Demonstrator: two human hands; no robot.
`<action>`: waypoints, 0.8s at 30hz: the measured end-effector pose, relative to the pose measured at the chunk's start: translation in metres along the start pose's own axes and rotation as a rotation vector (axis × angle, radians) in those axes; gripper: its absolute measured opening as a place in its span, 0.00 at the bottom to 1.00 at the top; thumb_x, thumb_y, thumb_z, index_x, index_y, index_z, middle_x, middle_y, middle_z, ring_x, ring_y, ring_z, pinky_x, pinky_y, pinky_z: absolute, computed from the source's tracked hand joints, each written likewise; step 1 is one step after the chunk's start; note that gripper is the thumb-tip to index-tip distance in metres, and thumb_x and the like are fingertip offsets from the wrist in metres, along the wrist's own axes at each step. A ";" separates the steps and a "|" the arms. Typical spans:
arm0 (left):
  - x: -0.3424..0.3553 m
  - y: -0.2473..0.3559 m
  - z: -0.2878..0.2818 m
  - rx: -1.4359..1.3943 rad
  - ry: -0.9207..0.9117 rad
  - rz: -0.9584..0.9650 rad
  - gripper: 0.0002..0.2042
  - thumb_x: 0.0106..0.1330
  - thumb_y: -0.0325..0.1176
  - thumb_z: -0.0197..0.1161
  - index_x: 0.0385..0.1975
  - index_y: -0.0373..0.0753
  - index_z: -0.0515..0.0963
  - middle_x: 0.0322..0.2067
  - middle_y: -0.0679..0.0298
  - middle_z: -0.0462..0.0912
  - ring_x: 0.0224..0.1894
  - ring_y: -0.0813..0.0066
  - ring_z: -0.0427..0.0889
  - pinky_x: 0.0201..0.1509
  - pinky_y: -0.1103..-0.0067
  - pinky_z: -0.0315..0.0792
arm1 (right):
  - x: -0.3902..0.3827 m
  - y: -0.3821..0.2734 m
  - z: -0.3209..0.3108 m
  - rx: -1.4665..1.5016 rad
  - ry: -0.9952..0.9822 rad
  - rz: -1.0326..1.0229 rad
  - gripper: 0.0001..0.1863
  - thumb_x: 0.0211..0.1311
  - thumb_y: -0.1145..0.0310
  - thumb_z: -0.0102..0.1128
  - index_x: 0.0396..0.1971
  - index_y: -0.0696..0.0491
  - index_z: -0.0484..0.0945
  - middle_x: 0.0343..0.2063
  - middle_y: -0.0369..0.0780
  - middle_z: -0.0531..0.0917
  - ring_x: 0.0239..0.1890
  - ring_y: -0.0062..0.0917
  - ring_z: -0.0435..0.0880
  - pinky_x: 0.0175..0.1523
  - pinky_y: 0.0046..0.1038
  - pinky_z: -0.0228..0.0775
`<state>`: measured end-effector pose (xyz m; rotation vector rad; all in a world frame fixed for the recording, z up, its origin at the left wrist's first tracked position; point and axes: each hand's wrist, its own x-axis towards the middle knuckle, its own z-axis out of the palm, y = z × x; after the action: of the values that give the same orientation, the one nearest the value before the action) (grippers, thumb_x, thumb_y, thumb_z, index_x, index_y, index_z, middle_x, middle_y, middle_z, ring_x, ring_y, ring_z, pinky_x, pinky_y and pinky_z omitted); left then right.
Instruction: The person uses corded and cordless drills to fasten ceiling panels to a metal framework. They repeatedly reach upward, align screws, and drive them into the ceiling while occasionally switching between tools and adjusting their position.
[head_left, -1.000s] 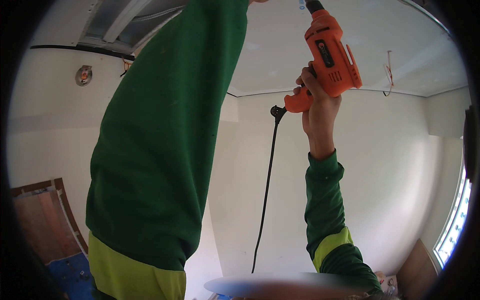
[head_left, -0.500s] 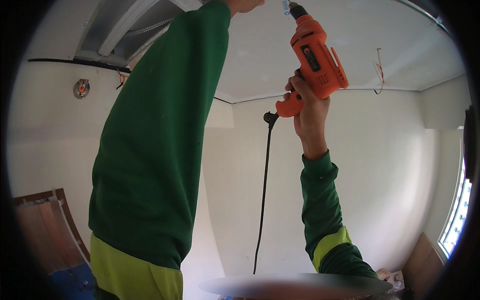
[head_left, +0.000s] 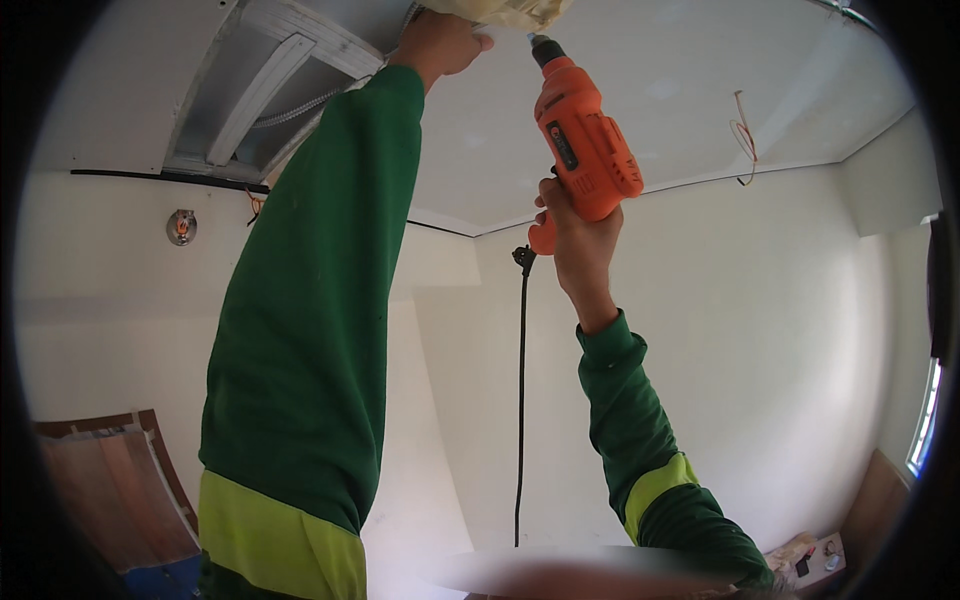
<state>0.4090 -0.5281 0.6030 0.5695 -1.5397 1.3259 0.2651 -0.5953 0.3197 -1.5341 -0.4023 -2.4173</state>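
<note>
My right hand (head_left: 580, 240) is closed around the grip of an orange power drill (head_left: 585, 150), index finger near the trigger. The drill tilts upward, its black chuck (head_left: 546, 50) close to a pale, crumpled wrapping (head_left: 500, 10) at the top edge. The bit's tip is hard to make out against it. From the drill's grip a black cord (head_left: 521, 390) hangs straight down. My left hand (head_left: 440, 45) is raised to the ceiling, closed at the wrapping's left side with the thumb pointing right; some fingers are hidden. What the wrapping covers is cut off by the frame.
A ceiling opening (head_left: 255, 100) with pale framing and flexible conduit lies left of my raised arm. Loose wires (head_left: 743, 140) hang from the ceiling at right. A wall lamp (head_left: 182, 227) is at left, a brown panel (head_left: 120, 490) low left, and a window (head_left: 925, 420) far right.
The view has tipped upward, bringing my left hand and the pale wrapping into sight. In the picture, the drill sits lower and further left, its chuck now beside the wrapping.
</note>
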 end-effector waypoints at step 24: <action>0.021 -0.007 0.000 0.215 -0.059 0.089 0.36 0.71 0.58 0.70 0.62 0.29 0.76 0.53 0.43 0.86 0.59 0.46 0.86 0.63 0.58 0.78 | -0.001 0.018 0.002 -0.023 0.011 -0.130 0.10 0.68 0.76 0.67 0.44 0.58 0.77 0.27 0.31 0.79 0.25 0.14 0.73 0.32 0.25 0.68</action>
<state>0.4065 -0.5248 0.6247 0.6860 -1.4942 1.5676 0.2737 -0.6112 0.3218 -1.5481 -0.4882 -2.5351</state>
